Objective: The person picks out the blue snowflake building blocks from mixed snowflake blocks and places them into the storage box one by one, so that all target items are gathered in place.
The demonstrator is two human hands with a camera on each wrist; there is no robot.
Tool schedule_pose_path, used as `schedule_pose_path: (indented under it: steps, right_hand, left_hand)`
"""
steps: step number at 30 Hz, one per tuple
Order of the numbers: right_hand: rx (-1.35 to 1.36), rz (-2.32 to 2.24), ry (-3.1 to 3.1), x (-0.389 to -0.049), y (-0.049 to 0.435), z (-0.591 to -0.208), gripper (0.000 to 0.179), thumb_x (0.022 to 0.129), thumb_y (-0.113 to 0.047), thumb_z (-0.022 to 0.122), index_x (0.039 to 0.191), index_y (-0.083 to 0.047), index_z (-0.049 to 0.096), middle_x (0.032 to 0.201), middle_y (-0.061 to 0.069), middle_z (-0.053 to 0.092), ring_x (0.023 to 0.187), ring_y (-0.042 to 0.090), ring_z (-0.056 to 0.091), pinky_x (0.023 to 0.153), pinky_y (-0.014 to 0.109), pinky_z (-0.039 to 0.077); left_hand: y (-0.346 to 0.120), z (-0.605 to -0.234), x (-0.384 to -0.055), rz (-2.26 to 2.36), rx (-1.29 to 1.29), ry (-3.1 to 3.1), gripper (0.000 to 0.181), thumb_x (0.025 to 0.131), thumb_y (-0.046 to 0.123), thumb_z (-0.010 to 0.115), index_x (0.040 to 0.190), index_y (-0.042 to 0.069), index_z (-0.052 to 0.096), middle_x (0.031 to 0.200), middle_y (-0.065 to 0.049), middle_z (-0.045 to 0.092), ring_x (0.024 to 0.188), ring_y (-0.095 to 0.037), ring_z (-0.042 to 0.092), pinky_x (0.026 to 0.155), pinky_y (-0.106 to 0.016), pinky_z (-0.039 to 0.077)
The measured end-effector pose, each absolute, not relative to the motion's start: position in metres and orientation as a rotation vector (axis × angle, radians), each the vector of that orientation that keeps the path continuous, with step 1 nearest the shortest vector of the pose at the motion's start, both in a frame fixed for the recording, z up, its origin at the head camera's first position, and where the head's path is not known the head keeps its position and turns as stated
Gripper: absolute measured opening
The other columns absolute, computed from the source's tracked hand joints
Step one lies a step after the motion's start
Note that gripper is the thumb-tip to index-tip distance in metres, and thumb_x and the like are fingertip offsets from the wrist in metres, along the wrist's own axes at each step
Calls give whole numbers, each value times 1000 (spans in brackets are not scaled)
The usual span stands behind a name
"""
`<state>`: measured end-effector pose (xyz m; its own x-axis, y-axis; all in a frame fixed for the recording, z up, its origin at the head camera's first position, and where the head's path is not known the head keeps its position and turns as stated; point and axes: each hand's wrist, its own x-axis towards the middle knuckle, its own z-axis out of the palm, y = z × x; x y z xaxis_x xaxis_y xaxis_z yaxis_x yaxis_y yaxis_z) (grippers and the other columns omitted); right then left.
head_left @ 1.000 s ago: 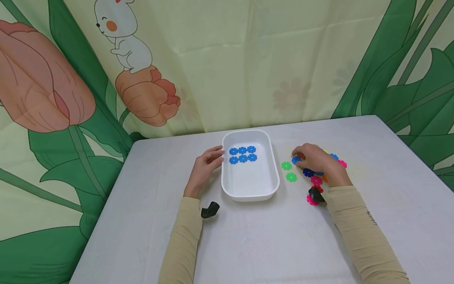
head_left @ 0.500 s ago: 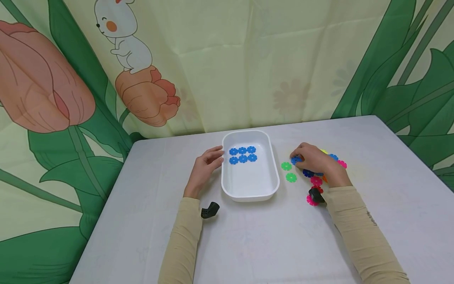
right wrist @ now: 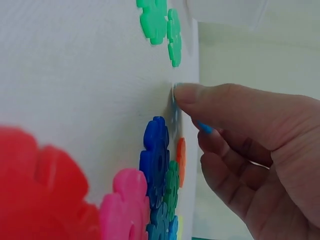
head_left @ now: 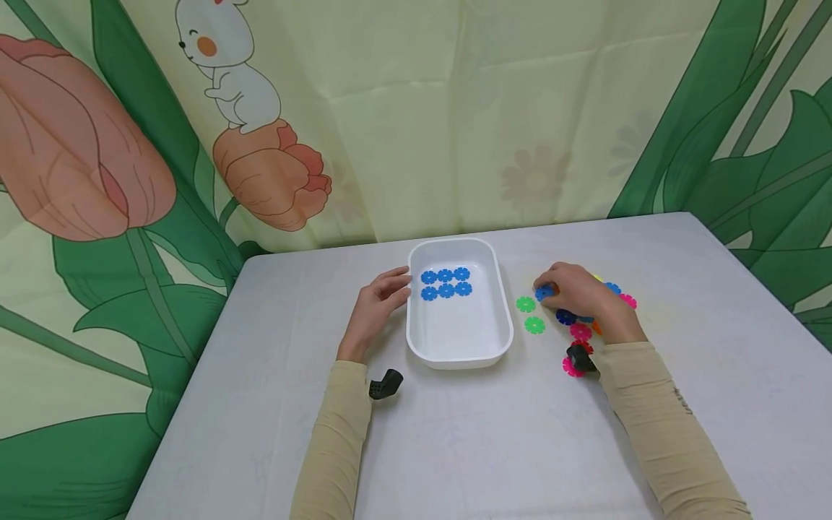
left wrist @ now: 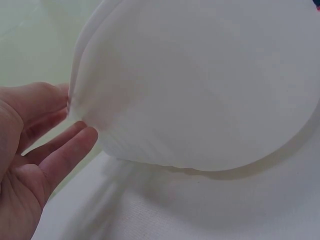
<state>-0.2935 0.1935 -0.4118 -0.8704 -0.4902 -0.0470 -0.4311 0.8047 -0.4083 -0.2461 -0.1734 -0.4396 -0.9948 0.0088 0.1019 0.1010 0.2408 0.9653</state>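
Observation:
My left hand [head_left: 373, 310] is at the left side of a white plastic tray [head_left: 460, 339], relaxed fingers touching its wall near the rim; in the left wrist view the fingertips [left wrist: 90, 135] lie against the tray's outside [left wrist: 200, 100]. Two rows of blue flower-shaped discs [head_left: 445, 290] lie inside the tray, toward its far end. To the right of the tray, my right hand [head_left: 575, 289] pinches another blue flower-shaped disc [head_left: 543, 292] between thumb and fingers, low over the table. The palm hides part of a loose pile beneath it.
Two green discs [head_left: 535, 325] lie between tray and right hand. Pink discs [head_left: 581, 331], a dark blue disc [right wrist: 155, 160], a red disc [right wrist: 40, 185] and an orange one [right wrist: 181, 162] lie around the right hand. A patterned cloth [head_left: 416, 144] hangs behind the white table [head_left: 455, 448].
The right hand has shifted only slightly, staying over the loose discs with the blue disc at its fingertips. The left hand and the tray have kept their places.

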Motion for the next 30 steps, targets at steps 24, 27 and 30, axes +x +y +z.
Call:
schedule_pose_path:
  steps: [24,27,30]
  right_hand:
    - [-667,-629,2946,-288,188,-398,36,89,-11,66,120,6,63,112,23,61,101,36,57,90,53,52]
    - [-726,-671,2971,-284,183,-390,34,90,-12,66,119,6,65,113,22,61,100,35,58,88,51,53]
    - [-786,-726,2984,-280,178,-381,34,91,-15,68,119,4,66,116,21,61,103,35,59,88,50,54]
  left_hand:
    - [-173,-439,-248,-1876,-93,-2433,31,94,21,67,122,8,69,137,12,54,122,-16,55,98,-36,50]
    - [-173,-439,-247,-1866,-83,-2442,31,94,22,67,122,9,69,136,13,54,122,-16,55,98,-36,50]
    - [-173,-440,-247,-1857,-75,-2448,31,93,23,67,122,10,69,136,13,54,122,-15,55,98,-35,50]
